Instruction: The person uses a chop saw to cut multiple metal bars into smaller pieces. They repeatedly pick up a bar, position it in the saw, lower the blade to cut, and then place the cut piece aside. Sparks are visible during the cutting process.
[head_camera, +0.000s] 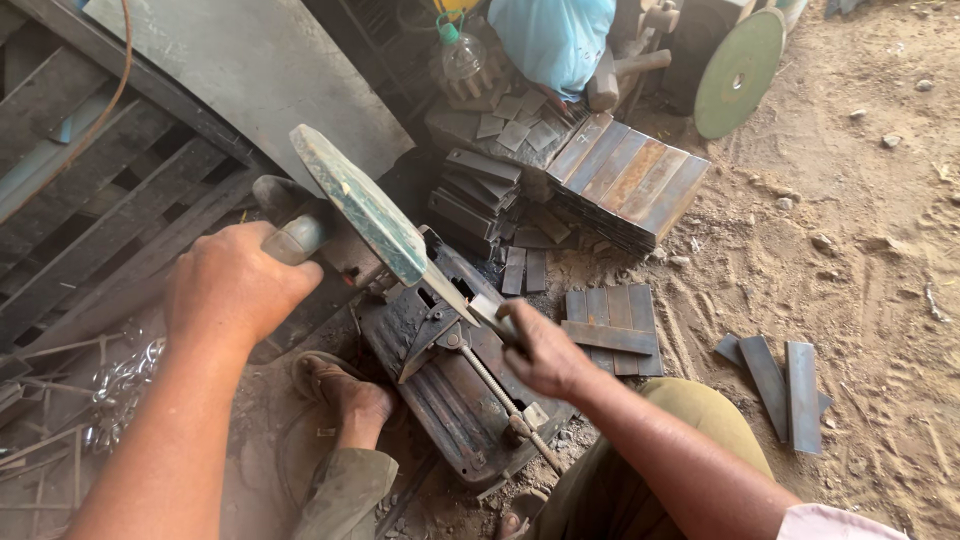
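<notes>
On sandy ground, hands grip saw handle (292, 232) and flat steel strip (490, 312).

A chop saw (400, 300) sits on the dirt floor with its worn green cutting disc (362, 205) raised and tilted above the rusty vise base (455, 395), where a flat grey metal strip (478, 303) lies clamped crosswise.

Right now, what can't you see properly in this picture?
Head view only:
- The handle under the left hand: the fingers wrap it, so its shape is hidden.
- The metal strip at the right hand: its cut end sits behind the green cutting disc.
- The blue bag: cut off by the top edge.
</notes>
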